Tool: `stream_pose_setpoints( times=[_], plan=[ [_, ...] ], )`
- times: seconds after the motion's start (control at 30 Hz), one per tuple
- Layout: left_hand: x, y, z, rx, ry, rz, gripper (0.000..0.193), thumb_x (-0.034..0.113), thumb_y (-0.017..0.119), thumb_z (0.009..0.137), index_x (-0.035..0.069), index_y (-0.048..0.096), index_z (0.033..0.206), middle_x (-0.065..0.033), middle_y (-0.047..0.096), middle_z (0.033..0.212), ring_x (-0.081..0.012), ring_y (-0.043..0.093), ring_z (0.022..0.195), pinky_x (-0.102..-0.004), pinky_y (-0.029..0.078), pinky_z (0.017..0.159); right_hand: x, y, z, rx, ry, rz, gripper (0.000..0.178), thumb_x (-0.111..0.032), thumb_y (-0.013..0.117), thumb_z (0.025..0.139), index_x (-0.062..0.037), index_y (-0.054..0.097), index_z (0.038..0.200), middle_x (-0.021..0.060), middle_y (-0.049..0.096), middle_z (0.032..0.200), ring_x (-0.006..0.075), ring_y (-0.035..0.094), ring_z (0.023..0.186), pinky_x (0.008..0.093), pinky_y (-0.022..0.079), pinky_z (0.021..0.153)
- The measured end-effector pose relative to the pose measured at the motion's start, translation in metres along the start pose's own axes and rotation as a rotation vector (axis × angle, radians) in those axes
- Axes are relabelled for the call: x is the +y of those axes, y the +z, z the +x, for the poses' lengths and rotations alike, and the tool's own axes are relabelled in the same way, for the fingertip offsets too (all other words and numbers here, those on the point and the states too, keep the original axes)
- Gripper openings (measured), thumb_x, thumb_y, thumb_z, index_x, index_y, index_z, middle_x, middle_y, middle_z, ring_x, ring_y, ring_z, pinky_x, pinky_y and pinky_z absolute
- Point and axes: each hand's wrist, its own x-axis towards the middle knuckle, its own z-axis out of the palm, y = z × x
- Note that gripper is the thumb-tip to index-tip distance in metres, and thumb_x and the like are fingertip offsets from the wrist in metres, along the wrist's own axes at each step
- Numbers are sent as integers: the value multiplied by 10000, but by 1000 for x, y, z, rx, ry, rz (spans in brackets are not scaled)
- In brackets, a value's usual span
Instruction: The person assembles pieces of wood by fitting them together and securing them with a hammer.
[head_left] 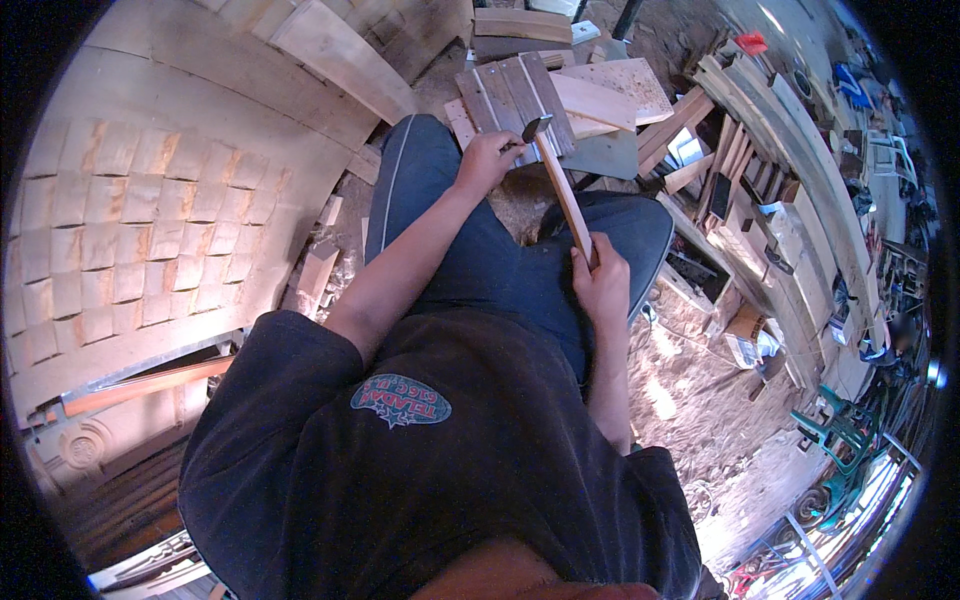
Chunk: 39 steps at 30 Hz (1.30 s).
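Observation:
My right hand (603, 277) is wrapped round the lower end of a hammer's pale wooden handle (563, 190). The dark hammer head (537, 128) is at the handle's far end, over a panel of brown wooden slats (497, 88). Beside the head, my left hand (487, 163) is closed, with thumb and fingertips pinched together at the panel's near edge. Whatever sits in that pinch is too small to name. Both hands are in front of my knees, the panel just beyond them.
Wood offcuts (610, 92) lie around the panel's right side. A large panel of woven wood strips (130, 220) stands at the left. Long planks (800, 220) and scrap wood are heaped at the right, with a green chair (838, 428) farther off. The floor (690, 400) is dusty.

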Motion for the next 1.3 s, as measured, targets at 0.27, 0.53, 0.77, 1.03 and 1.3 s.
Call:
stream_pose_setpoints(
  times=[0.27, 0.53, 0.77, 1.03, 1.3],
  plan=[
    [-12, 5, 0, 1, -11, 6, 188, 164, 719, 788, 8, 680, 886, -183, 664, 819, -340, 651, 782, -406, 492, 693, 2, 0, 3, -46, -2, -28, 166, -119, 622, 839, -35, 578, 975, 234, 634, 787, 430, 628, 747, 491, 499, 651],
    [-21, 5, -1, -40, -34, 26, 235, 224, 712, 796, 12, 679, 891, -192, 663, 845, -349, 651, 827, -414, 496, 733, 4, 4, 4, -46, -32, -62, 140, -119, 620, 839, -35, 573, 941, 224, 623, 756, 422, 624, 709, 483, 488, 617],
    [-16, 3, -3, 0, 0, -2, 202, 204, 709, 787, 25, 683, 877, -189, 661, 834, -358, 646, 820, -433, 493, 738, 0, 2, 2, -17, -35, -57, 132, -116, 625, 838, -30, 574, 924, 220, 619, 740, 410, 624, 691, 473, 488, 605],
    [-16, 3, -1, -44, -48, 16, 189, 200, 710, 781, 33, 686, 866, -175, 657, 814, -352, 642, 797, -428, 493, 727, 5, 2, 2, -28, -39, -88, 130, -110, 625, 838, -24, 569, 917, 218, 617, 731, 411, 622, 694, 473, 485, 616],
    [-18, 5, -2, -31, -23, -25, 199, 201, 711, 778, 26, 687, 869, -182, 662, 831, -347, 647, 809, -427, 493, 729, 2, 0, 3, -31, -14, -74, 125, -111, 627, 836, -32, 567, 913, 214, 621, 732, 412, 624, 700, 484, 481, 615]
  ],
)
